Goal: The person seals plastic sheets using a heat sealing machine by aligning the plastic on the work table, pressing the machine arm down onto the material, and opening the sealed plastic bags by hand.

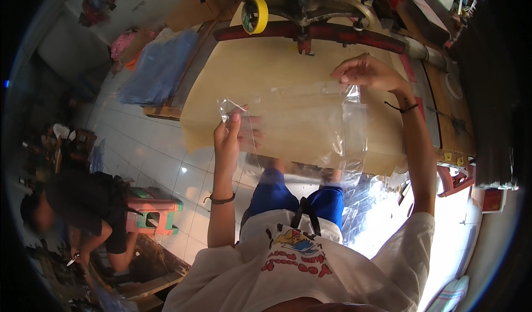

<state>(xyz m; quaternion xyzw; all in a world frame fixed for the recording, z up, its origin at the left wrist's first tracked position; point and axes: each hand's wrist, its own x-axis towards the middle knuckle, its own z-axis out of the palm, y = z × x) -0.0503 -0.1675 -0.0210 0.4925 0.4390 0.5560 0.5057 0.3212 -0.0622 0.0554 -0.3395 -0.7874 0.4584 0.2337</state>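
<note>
A clear plastic bag or sheet [299,123] is stretched between my hands above the brown paper-covered table [221,71]. At its left edge, my left hand [235,132] grips it, thumb in front and fingers showing through the film behind. My right hand [366,73] pinches its upper right corner between thumb and fingers. Bright folds run down the plastic's right side, and its lower part hangs past the table's near edge. Beyond it lies a long red bar [255,32] of a dark metal machine [305,4].
A yellow tape roll [255,16] hangs on the machine. Bluish plastic sheets [160,65] are stacked at the table's left. At lower left, a person in dark clothes [83,206] bends over beside a red and green stool [155,209]. More clear plastic [366,206] lies below the table.
</note>
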